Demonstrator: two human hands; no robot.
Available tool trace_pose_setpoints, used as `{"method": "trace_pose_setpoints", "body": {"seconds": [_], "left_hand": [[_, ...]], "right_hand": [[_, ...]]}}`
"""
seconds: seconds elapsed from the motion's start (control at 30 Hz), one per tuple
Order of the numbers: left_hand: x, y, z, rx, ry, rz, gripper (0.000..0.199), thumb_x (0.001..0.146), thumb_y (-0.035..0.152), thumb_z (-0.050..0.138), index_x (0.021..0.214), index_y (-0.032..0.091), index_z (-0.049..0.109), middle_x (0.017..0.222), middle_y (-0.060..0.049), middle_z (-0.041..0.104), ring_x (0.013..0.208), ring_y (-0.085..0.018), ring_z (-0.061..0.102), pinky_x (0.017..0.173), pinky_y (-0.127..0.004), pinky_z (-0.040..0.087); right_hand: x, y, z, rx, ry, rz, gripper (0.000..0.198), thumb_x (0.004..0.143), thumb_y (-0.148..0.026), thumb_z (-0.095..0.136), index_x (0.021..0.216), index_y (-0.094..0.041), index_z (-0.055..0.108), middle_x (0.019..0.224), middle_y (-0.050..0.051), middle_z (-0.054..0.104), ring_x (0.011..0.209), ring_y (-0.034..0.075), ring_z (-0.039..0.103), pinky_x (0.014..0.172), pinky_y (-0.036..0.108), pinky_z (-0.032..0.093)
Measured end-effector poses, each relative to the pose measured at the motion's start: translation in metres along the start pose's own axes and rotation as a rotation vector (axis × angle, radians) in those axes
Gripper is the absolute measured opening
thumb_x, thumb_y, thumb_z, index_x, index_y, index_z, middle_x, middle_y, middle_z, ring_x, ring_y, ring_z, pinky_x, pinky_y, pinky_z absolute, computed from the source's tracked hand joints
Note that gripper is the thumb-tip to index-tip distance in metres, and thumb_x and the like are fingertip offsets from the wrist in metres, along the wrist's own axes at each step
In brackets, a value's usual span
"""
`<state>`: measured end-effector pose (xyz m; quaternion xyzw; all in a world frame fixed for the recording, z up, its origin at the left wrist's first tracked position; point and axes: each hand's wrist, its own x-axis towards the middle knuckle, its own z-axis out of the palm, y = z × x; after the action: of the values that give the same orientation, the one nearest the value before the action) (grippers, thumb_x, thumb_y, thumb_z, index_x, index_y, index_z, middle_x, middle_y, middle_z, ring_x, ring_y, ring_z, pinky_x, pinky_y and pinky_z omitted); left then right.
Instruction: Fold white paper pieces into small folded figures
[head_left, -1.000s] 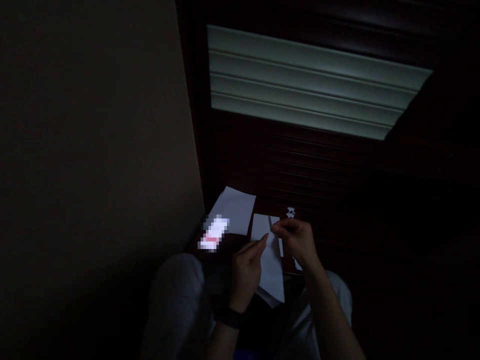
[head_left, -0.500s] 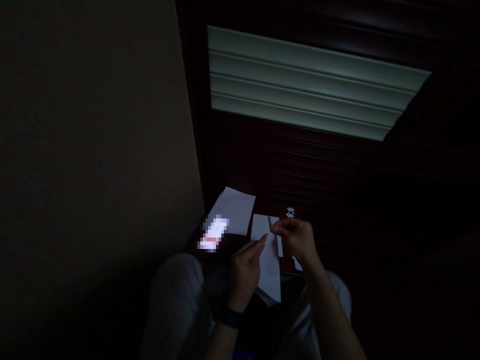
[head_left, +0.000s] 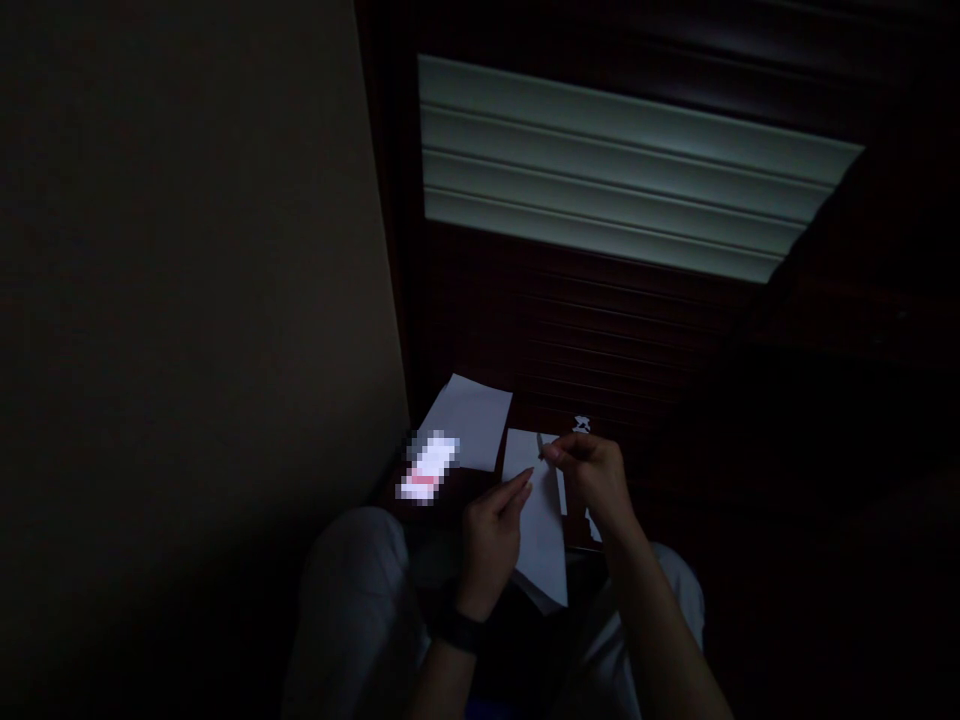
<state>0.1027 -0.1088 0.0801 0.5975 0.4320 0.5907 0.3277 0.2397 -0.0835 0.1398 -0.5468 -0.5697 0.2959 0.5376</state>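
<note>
Two hands' fingers pinching white paper sheet [head_left: 541,525], left hand [head_left: 491,535], right hand [head_left: 592,480], no legible writing.

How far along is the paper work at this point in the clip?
Done: small white scraps already lie on the dark surface beyond the hands. In hand: the left hand holds a white sheet while the right hand pinches its top edge. Left: most of that sheet looks whole, and a second sheet lies untouched further back.
</note>
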Motion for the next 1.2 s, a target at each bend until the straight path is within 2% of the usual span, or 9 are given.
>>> {"method": "trace_pose_setpoints", "body": {"seconds": [0.13,0.3,0.47,0.57,0.77,0.93,1.03,1.2], "left_hand": [[0.001,-0.002,-0.001,-0.006,0.023,-0.051,0.023,0.080,0.025,0.057,0.100,0.020,0.068,0.097,-0.006,0.070,0.089,-0.020,0.065,0.081,-0.031,0.051],[0.001,-0.004,-0.002,-0.018,0.021,-0.083,0.022,0.080,0.025,0.057,0.099,0.020,0.068,0.097,-0.006,0.070,0.091,-0.020,0.065,0.081,-0.030,0.051],[0.001,-0.003,-0.001,-0.009,0.024,-0.075,0.022,0.080,0.026,0.058,0.099,0.020,0.068,0.096,-0.006,0.070,0.089,-0.020,0.065,0.080,-0.031,0.051],[0.001,-0.004,-0.001,0.001,0.018,-0.078,0.022,0.080,0.026,0.058,0.099,0.020,0.068,0.096,-0.006,0.070,0.088,-0.020,0.065,0.080,-0.030,0.051],[0.001,-0.003,-0.001,-0.005,0.033,-0.103,0.023,0.079,0.027,0.058,0.098,0.019,0.069,0.096,-0.006,0.070,0.090,-0.020,0.065,0.080,-0.028,0.050],[-0.001,-0.004,-0.003,-0.007,0.060,-0.132,0.023,0.080,0.027,0.058,0.099,0.020,0.068,0.097,-0.006,0.070,0.091,-0.020,0.064,0.081,-0.028,0.049],[-0.001,-0.003,-0.004,-0.017,0.042,-0.127,0.026,0.080,0.026,0.057,0.104,0.021,0.066,0.101,-0.005,0.069,0.092,-0.020,0.064,0.082,-0.028,0.049],[-0.002,0.001,-0.004,-0.054,0.008,-0.114,0.027,0.081,0.026,0.056,0.106,0.022,0.065,0.105,-0.004,0.068,0.096,-0.019,0.062,0.084,-0.026,0.048]], "right_hand": [[0.002,-0.001,0.003,0.064,-0.020,-0.017,0.023,0.068,-0.040,0.066,0.071,-0.017,0.070,0.069,0.005,0.069,0.065,0.019,0.062,0.060,0.028,0.045],[0.003,-0.001,0.004,0.038,0.043,-0.021,0.034,0.076,-0.047,0.057,0.074,-0.016,0.069,0.063,0.005,0.067,0.061,0.019,0.061,0.056,0.027,0.044],[0.002,0.003,0.005,-0.012,-0.050,-0.040,0.025,0.070,-0.041,0.065,0.073,-0.016,0.069,0.070,0.006,0.069,0.065,0.019,0.061,0.060,0.027,0.044],[0.001,0.004,0.007,-0.028,-0.032,-0.048,0.022,0.071,-0.038,0.064,0.069,-0.016,0.068,0.067,0.005,0.068,0.063,0.018,0.060,0.059,0.027,0.043],[-0.002,0.002,0.010,0.020,0.004,-0.038,0.018,0.072,-0.034,0.063,0.073,-0.017,0.070,0.071,0.005,0.070,0.065,0.019,0.062,0.060,0.027,0.044],[-0.009,0.001,0.007,0.005,-0.059,-0.011,0.022,0.072,-0.035,0.063,0.081,-0.016,0.071,0.078,0.007,0.071,0.070,0.020,0.063,0.061,0.027,0.045],[-0.014,0.005,0.006,-0.030,-0.089,0.024,0.025,0.073,-0.038,0.062,0.078,-0.015,0.072,0.073,0.007,0.070,0.066,0.019,0.061,0.057,0.026,0.043],[-0.014,0.010,0.007,-0.031,-0.053,0.097,0.026,0.072,-0.037,0.063,0.067,-0.012,0.070,0.058,0.003,0.064,0.053,0.015,0.053,0.049,0.024,0.037]]}}
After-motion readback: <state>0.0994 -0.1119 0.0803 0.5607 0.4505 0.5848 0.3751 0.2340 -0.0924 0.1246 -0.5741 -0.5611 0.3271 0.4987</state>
